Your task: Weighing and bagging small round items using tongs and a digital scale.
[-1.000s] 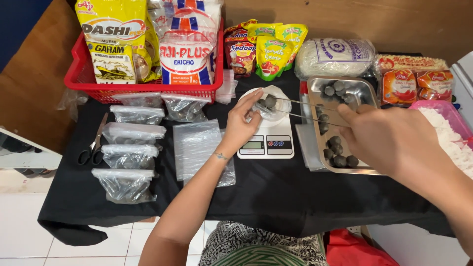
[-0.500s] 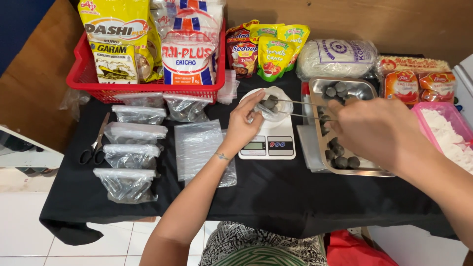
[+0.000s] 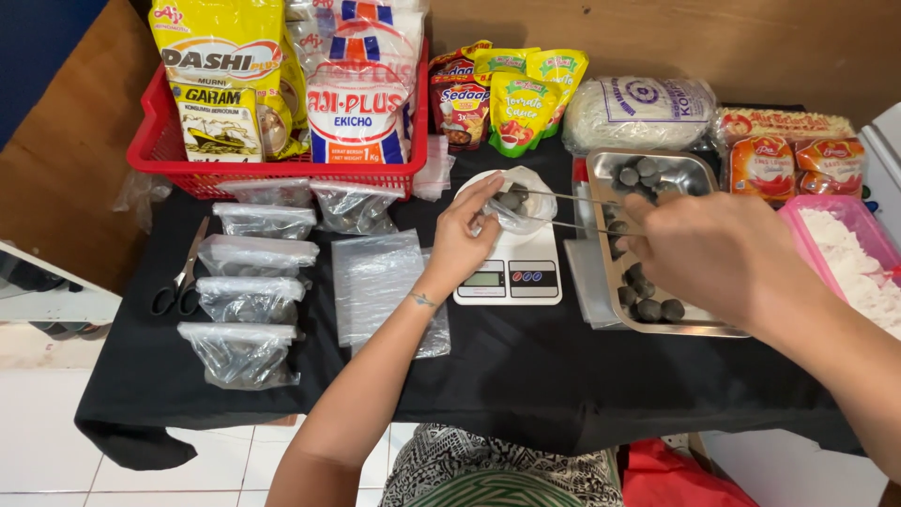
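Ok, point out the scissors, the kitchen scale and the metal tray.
scissors (image 3: 178, 282): head view, on the black handles near the pivot.
kitchen scale (image 3: 508, 279): head view, on its white front panel beside the display.
metal tray (image 3: 694, 169): head view, on the bare upper right corner of its rim.

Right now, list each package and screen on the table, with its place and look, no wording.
Yellow bag: left in the red basket, tall.
White bag with red band: beside it.
Green-yellow spout pouches: back centre.
White noodle pack: back right, oblong.
Orange packets: far right.
Scale screen: small grey panel by the left hand.
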